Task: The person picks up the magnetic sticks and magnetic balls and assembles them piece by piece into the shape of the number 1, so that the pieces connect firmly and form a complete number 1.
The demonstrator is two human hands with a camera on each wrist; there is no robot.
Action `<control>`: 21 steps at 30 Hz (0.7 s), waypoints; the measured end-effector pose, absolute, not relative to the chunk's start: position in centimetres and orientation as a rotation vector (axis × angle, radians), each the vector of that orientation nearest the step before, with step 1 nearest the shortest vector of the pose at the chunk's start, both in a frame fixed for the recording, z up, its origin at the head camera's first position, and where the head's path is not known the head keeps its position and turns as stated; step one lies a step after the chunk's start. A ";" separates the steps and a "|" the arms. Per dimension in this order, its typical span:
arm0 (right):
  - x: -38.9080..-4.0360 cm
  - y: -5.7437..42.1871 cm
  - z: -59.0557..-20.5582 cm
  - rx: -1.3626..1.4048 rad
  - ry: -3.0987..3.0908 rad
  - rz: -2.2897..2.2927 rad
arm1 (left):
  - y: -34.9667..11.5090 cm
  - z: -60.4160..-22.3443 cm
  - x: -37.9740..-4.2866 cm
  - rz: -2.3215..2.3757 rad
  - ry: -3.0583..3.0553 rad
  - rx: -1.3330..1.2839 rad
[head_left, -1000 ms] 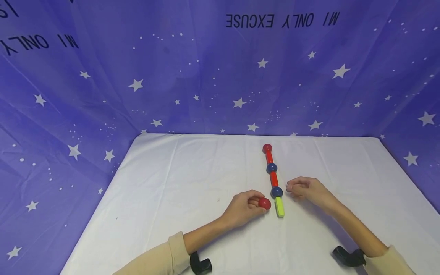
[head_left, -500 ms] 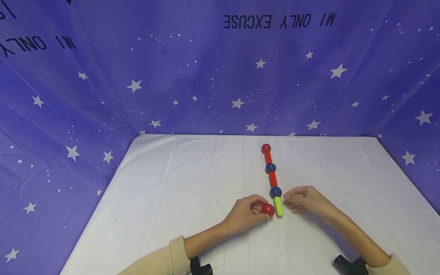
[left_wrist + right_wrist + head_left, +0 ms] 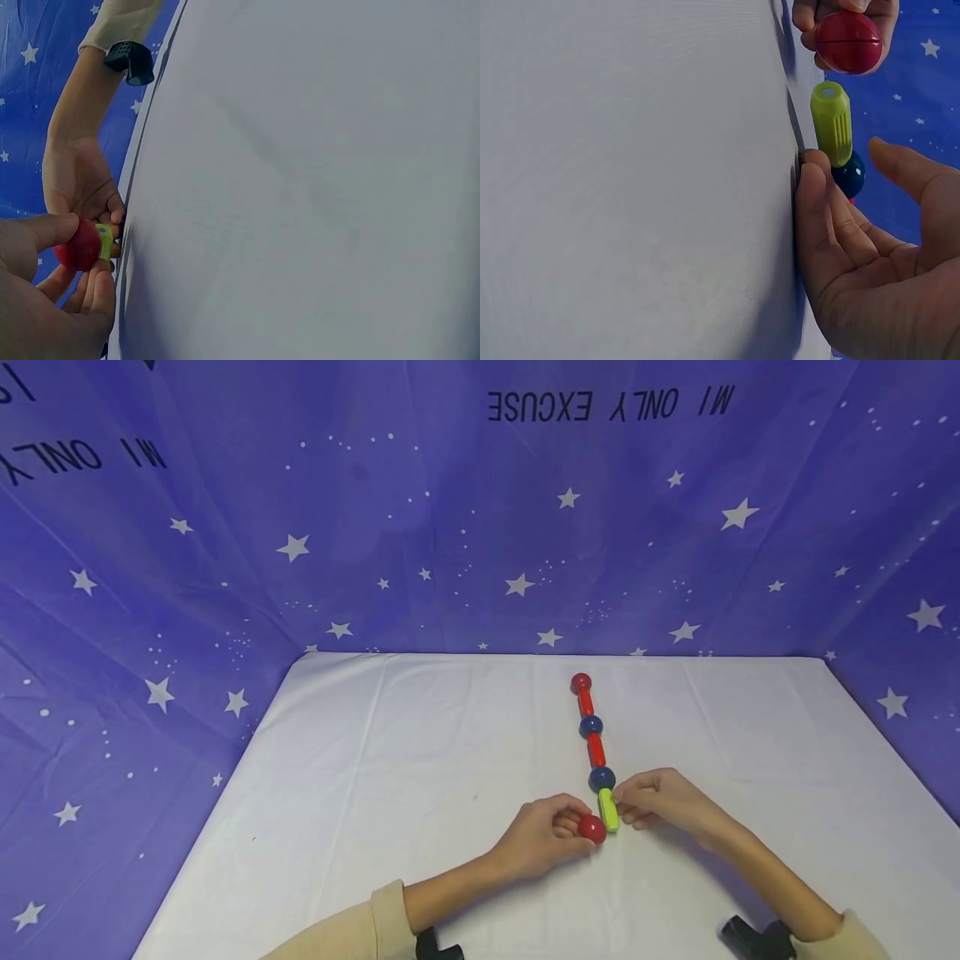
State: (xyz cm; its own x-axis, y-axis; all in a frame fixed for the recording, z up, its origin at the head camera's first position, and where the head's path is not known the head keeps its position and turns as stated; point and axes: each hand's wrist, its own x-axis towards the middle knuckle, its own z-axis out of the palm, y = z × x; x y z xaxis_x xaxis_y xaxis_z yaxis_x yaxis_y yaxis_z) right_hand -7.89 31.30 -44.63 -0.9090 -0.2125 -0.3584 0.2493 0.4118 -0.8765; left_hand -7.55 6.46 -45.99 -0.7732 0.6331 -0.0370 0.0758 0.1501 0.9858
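Observation:
Between thumb and fingers my left hand (image 3: 534, 837) pinches a glossy red ball (image 3: 592, 829) near the free end of a yellow-green rod (image 3: 608, 811). A narrow gap separates ball and rod in the right wrist view. That rod ends a straight chain: a blue ball (image 3: 602, 778), a red rod (image 3: 596, 750), another blue ball (image 3: 591, 726), a second red rod (image 3: 586, 702) and a far red ball (image 3: 581, 682). My right hand (image 3: 889, 262) reaches beside the yellow-green rod, its thumb raised apart from the fingers and holding nothing.
The chain lies on a white cloth-covered table (image 3: 420, 727). A purple star-printed curtain (image 3: 450, 510) rises behind and along the sides. Black devices, one (image 3: 753, 937) at the right wrist and another (image 3: 438, 946) at the left, are strapped on below the beige sleeves.
My left hand has brought the red ball right and nearer me, to the yellow-green rod's near end. The right hand has come down and left to the rod's side.

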 end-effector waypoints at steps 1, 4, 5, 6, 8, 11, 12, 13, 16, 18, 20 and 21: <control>-7.9 31.2 -44.6 0.035 2.257 -1.504 | 6.5 -46.0 -7.5 1.658 1.983 0.676; -8.0 30.9 -44.6 0.042 2.261 -1.492 | 6.6 -46.0 -7.3 1.650 1.968 0.681; -8.0 30.8 -44.6 0.046 2.261 -1.489 | 6.6 -46.0 -7.2 1.651 1.958 0.681; -8.1 30.8 -44.6 0.053 2.262 -1.485 | 6.7 -46.0 -7.1 1.648 1.953 0.683; -8.2 30.7 -44.6 0.066 2.269 -1.472 | 6.8 -46.0 -7.0 1.641 1.946 0.686; -8.3 30.6 -44.6 0.074 2.278 -1.457 | 6.9 -46.0 -6.8 1.637 1.935 0.681; -8.3 30.6 -44.6 0.073 2.281 -1.453 | 6.9 -46.0 -6.7 1.632 1.936 0.680; -8.3 30.6 -44.6 0.069 2.285 -1.449 | 7.0 -46.0 -6.7 1.629 1.933 0.678; -8.3 30.4 -44.6 0.061 2.299 -1.435 | 7.1 -46.0 -6.5 1.617 1.931 0.685; -8.3 30.4 -44.5 0.062 2.306 -1.428 | 7.1 -46.0 -6.4 1.612 1.929 0.694; -8.3 30.3 -44.6 0.067 2.315 -1.416 | 7.2 -46.1 -6.3 1.616 1.922 0.704; -8.3 30.3 -44.6 0.069 2.319 -1.411 | 7.3 -46.1 -6.3 1.619 1.919 0.708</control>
